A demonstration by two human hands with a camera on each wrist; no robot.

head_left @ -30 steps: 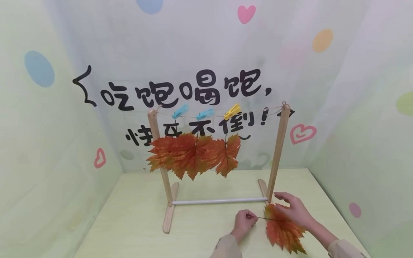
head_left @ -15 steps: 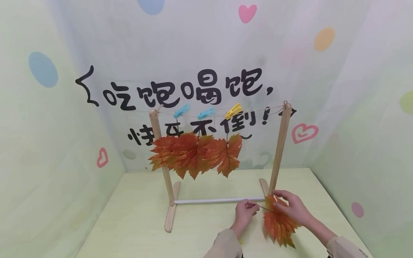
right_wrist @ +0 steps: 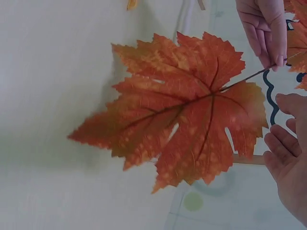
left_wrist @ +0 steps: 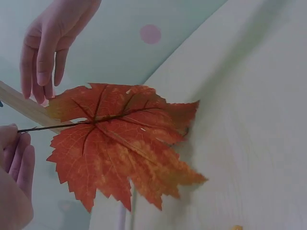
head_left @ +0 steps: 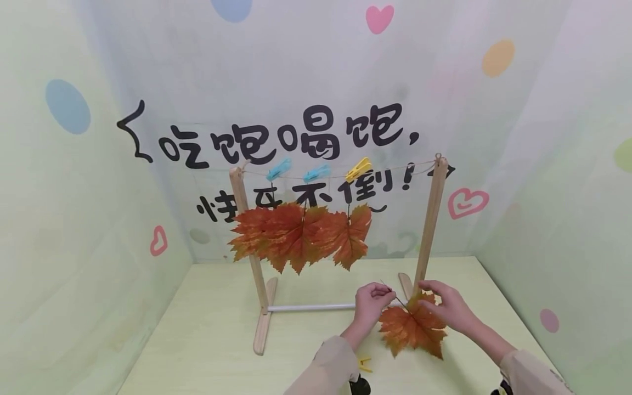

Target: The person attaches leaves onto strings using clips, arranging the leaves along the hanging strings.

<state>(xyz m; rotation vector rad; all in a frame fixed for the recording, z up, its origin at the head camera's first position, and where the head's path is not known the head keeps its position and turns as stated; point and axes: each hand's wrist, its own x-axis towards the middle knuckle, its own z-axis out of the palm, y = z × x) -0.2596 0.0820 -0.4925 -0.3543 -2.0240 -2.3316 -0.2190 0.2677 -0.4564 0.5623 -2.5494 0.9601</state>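
My left hand (head_left: 371, 304) pinches the thin dark stem of a red-orange maple-like leaf (head_left: 412, 332), held up in front of the rack's right foot. In the left wrist view the leaf's blade (left_wrist: 120, 143) spreads away from that hand. My right hand (head_left: 449, 310) is beside the leaf's right edge, fingers loosely bent. The right wrist view has the right hand (right_wrist: 290, 158) close to the blade without gripping it; whether a fingertip touches is unclear. Behind, similar leaves (head_left: 298, 236) hang by clothespins from a string.
The wooden rack has a left post (head_left: 242, 197), a right post (head_left: 430, 219) and a white bar (head_left: 311, 308) low between them. Two blue clothespins (head_left: 316, 173) and a yellow clothespin (head_left: 359, 169) clip the string. Another yellow clothespin (head_left: 364, 364) lies on the table by the left sleeve.
The left hand has lifted the leaf by its stem off the table and turned it, stem up, blade shifting left. The right hand has risen slightly. The yellow clothespin on the table has come into view.
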